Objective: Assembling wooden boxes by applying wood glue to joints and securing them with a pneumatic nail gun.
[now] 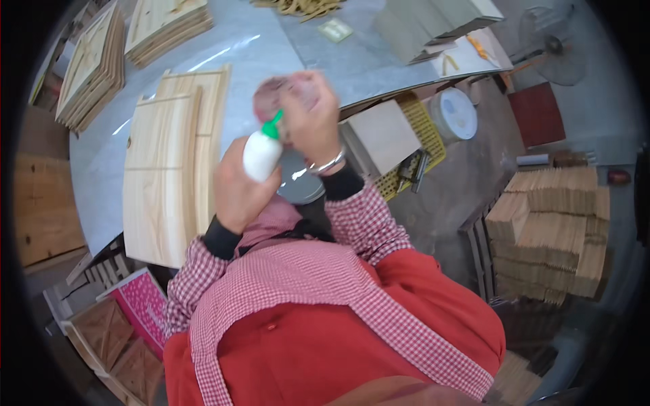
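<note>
In front of my chest my left hand [235,193] is wrapped round a white squeeze bottle [261,158] with a green nozzle cap [272,126]. The bottle stands tilted, its nozzle pointing up and away from me. Close beside the nozzle, my right hand [315,125] is closed on a crumpled pinkish thing [267,99], blurred, perhaps a cloth. Whether the right fingers touch the cap I cannot tell. Left of my hands, pale wooden panels [159,162] with grooves across them lie overlapping on the grey table [237,61].
Stacked wooden panels [91,68] stand at the far left. Grey boards [433,27] are piled at the far right. Below the table's right side are a yellow crate [423,122], a white bucket [453,114] and a round grey lid-like surface [300,183]. Stacked wood pieces [552,233] sit farther right.
</note>
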`<move>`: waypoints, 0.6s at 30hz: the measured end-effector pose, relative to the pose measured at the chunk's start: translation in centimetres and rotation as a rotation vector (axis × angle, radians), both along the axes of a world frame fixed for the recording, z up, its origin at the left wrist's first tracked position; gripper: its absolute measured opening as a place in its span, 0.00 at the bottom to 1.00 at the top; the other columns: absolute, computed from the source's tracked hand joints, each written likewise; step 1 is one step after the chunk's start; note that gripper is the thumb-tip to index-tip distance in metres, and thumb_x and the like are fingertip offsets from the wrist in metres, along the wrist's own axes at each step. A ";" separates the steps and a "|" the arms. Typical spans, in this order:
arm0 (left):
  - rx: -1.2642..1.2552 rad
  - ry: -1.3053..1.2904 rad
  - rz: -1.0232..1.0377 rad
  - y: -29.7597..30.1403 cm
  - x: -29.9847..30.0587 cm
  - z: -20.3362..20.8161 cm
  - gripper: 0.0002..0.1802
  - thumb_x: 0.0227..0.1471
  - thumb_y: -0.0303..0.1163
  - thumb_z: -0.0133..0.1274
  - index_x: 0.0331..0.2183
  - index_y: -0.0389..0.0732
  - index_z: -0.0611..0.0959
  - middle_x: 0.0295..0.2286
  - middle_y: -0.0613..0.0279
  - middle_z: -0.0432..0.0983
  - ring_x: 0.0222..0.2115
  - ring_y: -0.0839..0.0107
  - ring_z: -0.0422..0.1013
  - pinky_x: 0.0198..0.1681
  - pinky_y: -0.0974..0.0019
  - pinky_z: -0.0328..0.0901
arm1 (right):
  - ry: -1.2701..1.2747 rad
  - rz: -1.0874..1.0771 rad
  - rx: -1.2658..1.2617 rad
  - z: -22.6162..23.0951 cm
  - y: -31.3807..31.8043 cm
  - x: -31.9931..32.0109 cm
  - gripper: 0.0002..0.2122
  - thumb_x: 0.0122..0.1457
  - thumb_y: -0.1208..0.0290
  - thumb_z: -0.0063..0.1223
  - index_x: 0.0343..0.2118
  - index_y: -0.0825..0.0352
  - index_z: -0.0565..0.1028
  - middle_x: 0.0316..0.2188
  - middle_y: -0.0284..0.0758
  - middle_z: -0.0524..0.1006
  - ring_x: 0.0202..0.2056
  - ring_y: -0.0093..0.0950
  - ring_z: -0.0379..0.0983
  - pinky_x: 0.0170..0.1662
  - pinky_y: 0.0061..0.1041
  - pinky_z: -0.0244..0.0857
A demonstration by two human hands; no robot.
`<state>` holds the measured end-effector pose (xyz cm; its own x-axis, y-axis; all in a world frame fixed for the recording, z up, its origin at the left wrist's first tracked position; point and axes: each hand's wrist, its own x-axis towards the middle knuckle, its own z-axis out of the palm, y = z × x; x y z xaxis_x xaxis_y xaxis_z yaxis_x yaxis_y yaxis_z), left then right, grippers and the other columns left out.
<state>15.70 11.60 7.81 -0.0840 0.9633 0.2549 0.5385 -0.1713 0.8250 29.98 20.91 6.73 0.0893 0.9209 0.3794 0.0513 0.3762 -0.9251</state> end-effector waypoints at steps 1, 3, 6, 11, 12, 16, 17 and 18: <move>-0.005 0.037 0.017 -0.4 -0.4 0.0 0.23 0.34 0.33 0.63 0.37 0.40 0.77 0.28 0.49 0.75 0.29 0.49 0.73 0.31 0.56 0.68 | -0.028 -0.052 0.072 -0.8 0.2 -0.5 0.08 0.55 0.74 0.55 0.35 0.71 0.72 0.30 0.32 0.74 0.30 0.19 0.69 0.34 0.21 0.65; -0.038 -0.005 -0.021 0.1 -0.7 -0.6 0.23 0.33 0.34 0.63 0.36 0.39 0.76 0.29 0.48 0.75 0.30 0.49 0.73 0.31 0.55 0.67 | 0.045 -0.239 0.075 -1.1 3.0 2.0 0.08 0.55 0.72 0.55 0.34 0.71 0.72 0.31 0.33 0.74 0.29 0.20 0.69 0.34 0.22 0.66; -0.156 0.040 -0.023 0.1 -1.7 -1.1 0.24 0.34 0.37 0.62 0.35 0.37 0.76 0.29 0.47 0.75 0.31 0.48 0.73 0.32 0.54 0.67 | -0.293 -0.546 -0.111 0.2 6.4 5.8 0.10 0.59 0.69 0.52 0.37 0.70 0.70 0.33 0.34 0.75 0.32 0.21 0.70 0.33 0.20 0.66; -0.228 0.098 0.062 0.5 -2.1 -1.3 0.24 0.36 0.36 0.63 0.37 0.36 0.75 0.29 0.45 0.76 0.31 0.48 0.74 0.34 0.56 0.68 | -0.142 -0.006 0.132 3.0 0.8 5.0 0.13 0.58 0.67 0.55 0.40 0.70 0.71 0.30 0.35 0.76 0.24 0.22 0.70 0.26 0.17 0.66; -0.224 0.117 0.063 0.7 -1.9 -1.2 0.24 0.35 0.36 0.63 0.37 0.36 0.75 0.30 0.45 0.76 0.31 0.48 0.74 0.34 0.56 0.68 | -0.191 0.136 0.038 3.1 -1.2 3.6 0.13 0.57 0.68 0.56 0.40 0.70 0.71 0.30 0.34 0.75 0.25 0.21 0.70 0.27 0.17 0.65; -0.056 0.140 0.126 1.2 -1.9 -1.0 0.26 0.33 0.35 0.64 0.37 0.37 0.76 0.29 0.46 0.76 0.30 0.49 0.74 0.32 0.55 0.68 | -0.788 0.092 0.531 1.9 -3.3 -2.5 0.13 0.54 0.70 0.59 0.39 0.69 0.70 0.29 0.32 0.74 0.27 0.19 0.70 0.30 0.16 0.65; 0.003 0.145 0.157 1.3 -2.1 -1.1 0.26 0.32 0.34 0.64 0.37 0.37 0.75 0.28 0.47 0.76 0.30 0.50 0.74 0.32 0.55 0.68 | -0.620 0.120 0.379 1.7 -3.2 -3.3 0.13 0.54 0.71 0.60 0.38 0.69 0.70 0.29 0.32 0.74 0.28 0.19 0.70 0.31 0.17 0.65; 0.039 0.145 0.177 1.4 -2.2 -1.0 0.26 0.32 0.34 0.64 0.37 0.37 0.75 0.28 0.47 0.76 0.30 0.50 0.74 0.32 0.55 0.68 | -0.448 0.149 0.226 1.4 -3.2 -3.9 0.13 0.54 0.71 0.60 0.37 0.70 0.70 0.30 0.32 0.74 0.29 0.19 0.70 0.32 0.17 0.65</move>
